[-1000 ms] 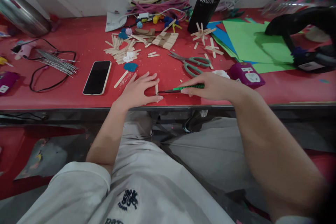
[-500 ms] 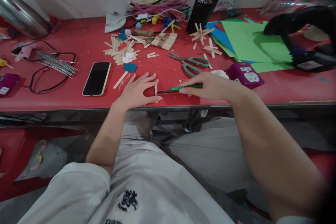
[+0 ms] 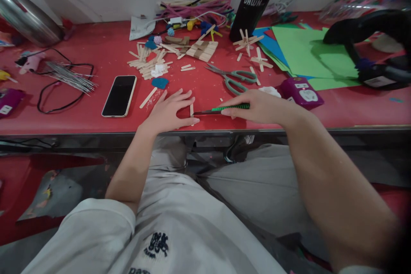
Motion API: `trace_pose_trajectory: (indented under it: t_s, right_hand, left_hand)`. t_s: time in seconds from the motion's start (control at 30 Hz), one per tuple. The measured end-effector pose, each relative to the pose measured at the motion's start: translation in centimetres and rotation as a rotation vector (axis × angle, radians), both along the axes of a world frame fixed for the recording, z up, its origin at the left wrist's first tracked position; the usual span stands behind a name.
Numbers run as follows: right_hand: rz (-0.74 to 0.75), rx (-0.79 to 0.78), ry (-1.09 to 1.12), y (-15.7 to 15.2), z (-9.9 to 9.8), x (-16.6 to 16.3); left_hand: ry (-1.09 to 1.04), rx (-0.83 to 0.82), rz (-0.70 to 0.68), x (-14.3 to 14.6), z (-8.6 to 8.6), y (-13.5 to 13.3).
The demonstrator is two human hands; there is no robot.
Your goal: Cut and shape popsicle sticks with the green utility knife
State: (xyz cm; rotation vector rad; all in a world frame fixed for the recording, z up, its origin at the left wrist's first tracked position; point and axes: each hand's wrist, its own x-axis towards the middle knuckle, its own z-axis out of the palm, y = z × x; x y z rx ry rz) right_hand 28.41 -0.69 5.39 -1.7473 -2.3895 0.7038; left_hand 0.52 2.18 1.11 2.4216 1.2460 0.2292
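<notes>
My left hand [image 3: 170, 111] rests on the red tabletop with its thumb and fingers pinning a short wooden craft stick [image 3: 192, 110] near the front edge. Its thumb lies over the lower end and a finger is at the upper end. In my right hand [image 3: 260, 107] is a craft knife [image 3: 229, 108] with a green ribbed handle, held almost level. The dark blade points left, and its tip touches the middle of the stick. Beyond the knife lie grey-green scissors [image 3: 234, 78], partly spread.
A phone [image 3: 119, 96] lies left of my left hand. Loose craft sticks [image 3: 149, 61], joined stick shapes [image 3: 247, 43] and pipe cleaners [image 3: 195, 10] are farther back. At right are a purple box [image 3: 301, 93], green paper [image 3: 308, 51] and a black tumbler [image 3: 253, 4].
</notes>
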Motion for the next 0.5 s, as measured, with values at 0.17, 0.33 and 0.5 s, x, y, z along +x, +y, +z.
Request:
trace_pose_trajectory:
  t_s: [0.17,0.33,0.5]
  right_hand:
    - [0.01,-0.014,0.015,-0.03,-0.18,0.13]
    - [-0.01,-0.052,0.019,0.02,-0.25,0.28]
    - [0.022,-0.053,0.041,0.12,-0.56,0.5]
  left_hand:
    - [0.003,0.0,0.003,0.04,-0.09,0.08]
    - [-0.001,-0.001,0.001,0.13,0.05,0.05]
    - [-0.003,-0.007,0.005,0.15,0.12,-0.02]
